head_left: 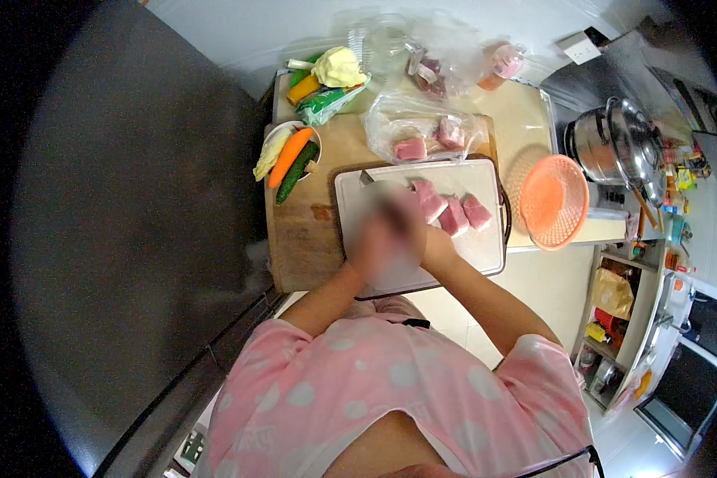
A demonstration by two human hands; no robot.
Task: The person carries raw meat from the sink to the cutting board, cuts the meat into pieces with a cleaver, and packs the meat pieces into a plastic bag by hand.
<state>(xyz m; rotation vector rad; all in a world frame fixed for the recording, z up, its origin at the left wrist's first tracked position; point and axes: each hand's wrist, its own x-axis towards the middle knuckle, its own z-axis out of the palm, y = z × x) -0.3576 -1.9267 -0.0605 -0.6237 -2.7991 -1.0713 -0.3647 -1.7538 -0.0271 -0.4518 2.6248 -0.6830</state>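
left of centre on the white board, hands meet under a blur

the left hand is nearer the board's left edge, and the right hand is close beside it. the blur covers both, so how far the fingers are open, and what they may have hold of, cannot be told. pieces of pink meat lie on the board, just beyond the hands to the right and far side. a narrow strip of white shows between the last piece and the right edge; a wider patch shows at near right, beside the right forearm. a dark pointed tip juts from the blur toward the far left corner.

a plastic bag with more meat crowds the far edge. to the left, a band of wooden surface separates the board from the carrot and cucumber. to the right, past a stretch of counter, stands the orange basket.
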